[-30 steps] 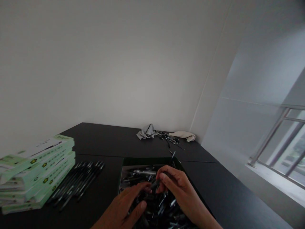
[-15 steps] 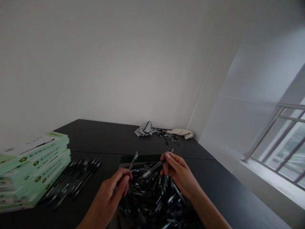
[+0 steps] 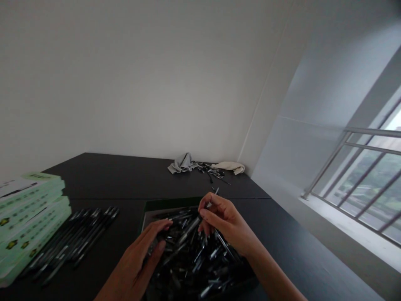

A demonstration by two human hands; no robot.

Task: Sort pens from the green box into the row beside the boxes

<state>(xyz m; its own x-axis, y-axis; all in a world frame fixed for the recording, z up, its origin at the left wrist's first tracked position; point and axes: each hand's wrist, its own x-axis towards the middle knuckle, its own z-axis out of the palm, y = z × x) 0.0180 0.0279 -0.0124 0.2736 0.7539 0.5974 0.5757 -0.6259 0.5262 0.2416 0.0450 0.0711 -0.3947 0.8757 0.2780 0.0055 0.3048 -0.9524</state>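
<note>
Head view: the right hand (image 3: 223, 218)'s grip was clamped on a pen (image 3: 190, 228) above a box (image 3: 172, 204) of pens on the desk (image 3: 125, 179); the left hand (image 3: 138, 253)'s grip stood apart over the box's left side.

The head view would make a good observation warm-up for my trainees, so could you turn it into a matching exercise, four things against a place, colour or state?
Things:
1. Right hand
2. Stacked boxes
3. Grey cloth
4. Laid-out pens

Descriptions:
A. Far part of the dark table, left of the beige cloth
B. Between the stack and the open box
C. Closed on a pen
D. Pale green and white, at the left edge of the view

Pairs: 1-C, 2-D, 3-A, 4-B
</note>
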